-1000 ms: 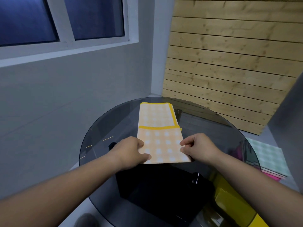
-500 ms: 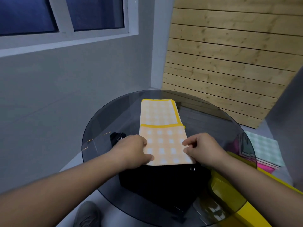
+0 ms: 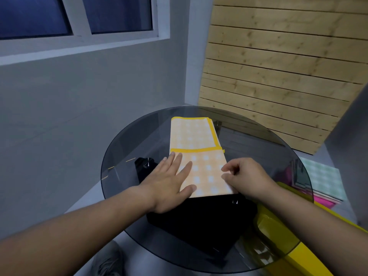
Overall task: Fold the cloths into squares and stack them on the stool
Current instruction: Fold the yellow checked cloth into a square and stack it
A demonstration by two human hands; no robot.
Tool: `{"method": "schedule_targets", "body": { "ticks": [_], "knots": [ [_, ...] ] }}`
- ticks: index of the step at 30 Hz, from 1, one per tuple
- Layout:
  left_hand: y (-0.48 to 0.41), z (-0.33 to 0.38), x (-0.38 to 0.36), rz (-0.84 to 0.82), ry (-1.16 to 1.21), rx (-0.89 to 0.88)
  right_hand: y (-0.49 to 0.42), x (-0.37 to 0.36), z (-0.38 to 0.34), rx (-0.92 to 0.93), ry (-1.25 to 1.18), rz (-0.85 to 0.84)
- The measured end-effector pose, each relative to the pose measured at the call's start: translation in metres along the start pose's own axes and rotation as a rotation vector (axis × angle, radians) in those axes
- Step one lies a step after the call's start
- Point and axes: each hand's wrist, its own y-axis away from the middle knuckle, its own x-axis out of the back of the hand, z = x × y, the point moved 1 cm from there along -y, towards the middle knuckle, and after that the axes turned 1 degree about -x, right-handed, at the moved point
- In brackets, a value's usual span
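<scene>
An orange checked cloth (image 3: 196, 148) with a yellow border lies on the round glass table (image 3: 123, 156), its near part folded over the far part. My left hand (image 3: 169, 182) lies flat with straight fingers on the near left part of the cloth. My right hand (image 3: 245, 176) has curled fingers that pinch the cloth's near right edge. To the right, past the table rim, a stack of folded cloths (image 3: 320, 180), green checked on top with pink below, rests on a low surface.
A black table base (image 3: 199, 220) shows through the glass. A yellow object (image 3: 278, 232) sits low right under the table rim. A grey wall with a window is at left, wooden slats (image 3: 278, 76) behind. A shoe (image 3: 108, 261) is on the floor.
My left hand has let go of the cloth's left edge and spread flat on it. The right hand keeps its pinch on the right edge. The view has tilted down slightly.
</scene>
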Motion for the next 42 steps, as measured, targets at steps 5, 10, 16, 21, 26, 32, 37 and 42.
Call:
{"method": "schedule_targets", "body": {
  "ticks": [5, 10, 16, 21, 26, 32, 37, 42],
  "knots": [
    [-0.001, 0.002, 0.0, -0.015, -0.043, 0.025, 0.025, -0.013, -0.029, 0.409, 0.37, -0.012],
    [0.0, 0.002, 0.002, -0.035, -0.08, 0.018, 0.029, -0.036, -0.023, 0.402, 0.513, -0.33],
    [0.0, 0.002, 0.004, -0.061, -0.081, 0.026, 0.021, -0.013, 0.012, 0.34, 0.53, -0.381],
    [0.0, 0.002, 0.004, -0.049, -0.051, 0.029, 0.018, -0.002, 0.023, 0.323, 0.508, -0.422],
    [0.002, 0.0, 0.004, -0.034, 0.039, 0.022, 0.014, 0.003, 0.027, 0.305, 0.35, -0.365],
    [0.005, -0.005, 0.02, -0.08, 0.139, 0.005, 0.02, 0.009, 0.01, 0.417, 0.031, -0.248],
    [0.007, -0.005, 0.022, -0.083, 0.166, -0.003, 0.019, -0.002, 0.006, 0.421, -0.012, -0.276],
    [0.007, -0.007, 0.022, -0.093, 0.178, -0.004, 0.022, 0.0, 0.001, 0.537, 0.178, -0.247]
  ]
}}
